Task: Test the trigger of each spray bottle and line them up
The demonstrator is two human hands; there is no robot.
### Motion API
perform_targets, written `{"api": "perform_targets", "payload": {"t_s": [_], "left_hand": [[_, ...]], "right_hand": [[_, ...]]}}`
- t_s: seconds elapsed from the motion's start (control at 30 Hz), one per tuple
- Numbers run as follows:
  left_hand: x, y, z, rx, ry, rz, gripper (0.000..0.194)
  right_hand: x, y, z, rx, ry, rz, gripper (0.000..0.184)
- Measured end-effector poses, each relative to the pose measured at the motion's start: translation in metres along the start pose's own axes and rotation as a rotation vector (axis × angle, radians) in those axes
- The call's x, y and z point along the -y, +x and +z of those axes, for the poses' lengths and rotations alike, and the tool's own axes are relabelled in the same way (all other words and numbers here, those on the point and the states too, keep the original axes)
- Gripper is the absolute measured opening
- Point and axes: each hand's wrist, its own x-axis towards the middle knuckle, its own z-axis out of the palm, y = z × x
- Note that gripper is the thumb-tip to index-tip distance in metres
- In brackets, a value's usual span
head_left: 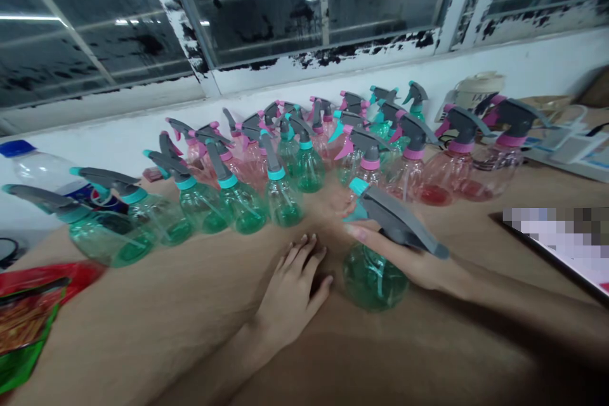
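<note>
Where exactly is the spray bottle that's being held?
In the head view, the held spray bottle is just right of centre, in the person's right grip, with the left grip to its left and a pink-collared bottle behind it.

Has bare forearms point(518, 307) narrowing to slim wrists point(257, 335), a bare left hand point(288, 290), a bare right hand point(421, 264), slender fingers point(314, 262) and short nails point(361, 235).

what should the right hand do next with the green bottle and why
Probably shift the held green spray bottle toward the bare patch of table beside the front green bottles. The right hand already grips it near its spray head, and those bottles are green too, while pink-collared bottles stand on the other side.
</note>
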Motion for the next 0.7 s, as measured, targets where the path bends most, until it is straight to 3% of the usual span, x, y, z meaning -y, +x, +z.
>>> {"api": "perform_targets", "payload": {"t_s": [0.23, 0.37, 0.53, 0.6, 0.7], "left_hand": [[0.002, -0.002, 0.004, -0.048, -0.022, 0.007, 0.042], [0.003, -0.002, 0.005, -0.053, -0.015, 0.017, 0.042], [0.000, -0.001, 0.005, -0.037, -0.010, 0.010, 0.039], [-0.001, -0.001, 0.004, -0.034, -0.013, 0.007, 0.038], [-0.002, 0.001, 0.002, -0.031, -0.015, 0.002, 0.037]], "right_hand": [[-0.010, -0.003, 0.004, -0.019, -0.020, 0.013, 0.052], [-0.011, -0.009, 0.004, -0.015, -0.044, 0.035, 0.055], [-0.001, -0.024, -0.006, -0.058, -0.284, 0.054, 0.080], [0.002, -0.031, -0.011, -0.069, -0.414, 0.042, 0.075], [0.004, -0.037, -0.017, -0.059, -0.545, 0.038, 0.051]]}}
